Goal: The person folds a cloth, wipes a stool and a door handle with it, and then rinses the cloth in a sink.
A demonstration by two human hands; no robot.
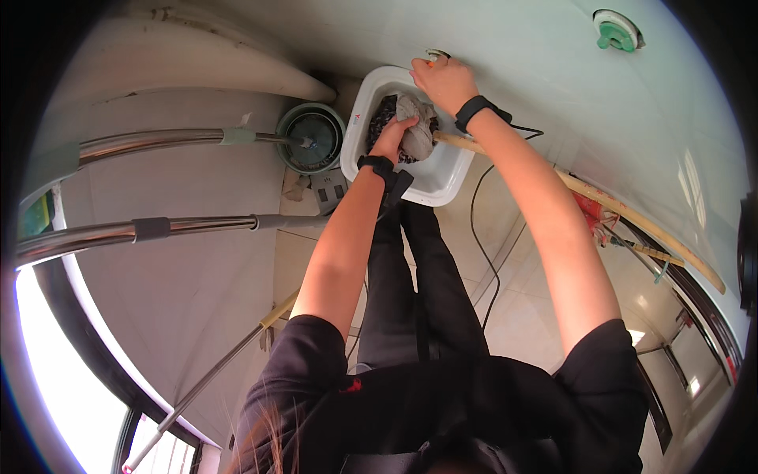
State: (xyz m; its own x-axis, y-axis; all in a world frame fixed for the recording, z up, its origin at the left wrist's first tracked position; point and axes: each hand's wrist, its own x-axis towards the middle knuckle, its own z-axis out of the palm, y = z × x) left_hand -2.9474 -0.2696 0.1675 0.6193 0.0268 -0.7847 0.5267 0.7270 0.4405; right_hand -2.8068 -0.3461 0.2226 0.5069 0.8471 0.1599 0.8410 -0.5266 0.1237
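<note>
My left hand [391, 137] grips a grey cloth [418, 127] over the white plastic basin [437, 191]. Under the cloth lies a dark patterned textile [384, 115]. Higher up, at the wall just past the basin's far right rim, my right hand [444, 80] has its fingers curled at a small wall fitting [437, 54] with an orange part. The fingers hide most of that fitting, so its kind cannot be told. A pale wooden stick [456, 141] reaches over the basin's right side, passing beneath my right forearm.
Left of the basin stands a green bucket [283, 151] with a mop head inside. Metal poles [195, 225] extend from the left. A black cable [474, 201] hangs on the right. A green-and-white wall fitting [617, 32] is at the upper right.
</note>
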